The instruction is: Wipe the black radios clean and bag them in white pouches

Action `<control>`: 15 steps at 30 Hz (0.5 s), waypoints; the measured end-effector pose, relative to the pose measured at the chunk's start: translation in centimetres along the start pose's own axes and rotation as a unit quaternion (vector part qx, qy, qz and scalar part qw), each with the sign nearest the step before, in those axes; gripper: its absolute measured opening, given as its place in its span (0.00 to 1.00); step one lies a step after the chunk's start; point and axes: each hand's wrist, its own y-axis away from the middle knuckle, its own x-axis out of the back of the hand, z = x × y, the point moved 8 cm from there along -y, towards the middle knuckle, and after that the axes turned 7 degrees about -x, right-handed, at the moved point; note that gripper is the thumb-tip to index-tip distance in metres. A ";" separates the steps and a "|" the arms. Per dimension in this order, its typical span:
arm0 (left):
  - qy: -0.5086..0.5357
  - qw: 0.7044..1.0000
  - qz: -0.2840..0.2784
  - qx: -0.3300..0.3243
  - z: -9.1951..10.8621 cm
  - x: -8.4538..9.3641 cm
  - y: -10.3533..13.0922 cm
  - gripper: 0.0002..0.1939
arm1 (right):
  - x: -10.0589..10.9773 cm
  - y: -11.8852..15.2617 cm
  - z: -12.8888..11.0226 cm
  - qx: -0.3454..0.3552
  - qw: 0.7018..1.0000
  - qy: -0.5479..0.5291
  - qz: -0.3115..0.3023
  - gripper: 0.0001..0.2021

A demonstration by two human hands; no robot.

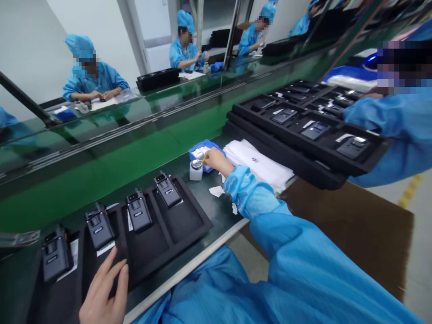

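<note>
My left hand [106, 288] is open, fingers spread, over the front of a black foam tray [148, 261]. Its fingertips are close to a black handheld radio [100, 228] and the white label under it; it grips nothing. Three more radios lie in the tray's compartments: one radio [56, 256] at the left, another radio [139, 212] and a radio [168, 191] to the right. Farther off, my right hand [218, 160] is closed, with its fingertips at the raised round metal lid [200, 156] of a small white dispenser bottle [195, 173]. Yellow shows at the fingertips.
Behind the bottle is a blue bin [211, 145] with white paper. White sheets [259, 166] and paper scraps [216, 191] lie beside it. Stacked black trays [303, 117] of devices stand at right, near a co-worker's blue sleeve [388, 121]. More co-workers sit across the green conveyor [162, 130].
</note>
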 end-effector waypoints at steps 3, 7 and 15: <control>-0.029 0.999 -0.012 -0.008 -0.3 0.0 0.8 0.07 | -0.6 -0.7 0.6 -0.010 0.999 -0.032 -0.023 0.15; -0.031 0.999 -0.005 -0.009 -0.3 -0.1 0.7 0.07 | -0.8 -1.3 1.7 -0.044 0.993 -0.095 -0.056 0.17; 0.079 0.996 0.003 0.038 1.1 -1.0 0.3 0.06 | 0.3 -0.7 2.0 -0.077 0.959 -0.262 -0.072 0.18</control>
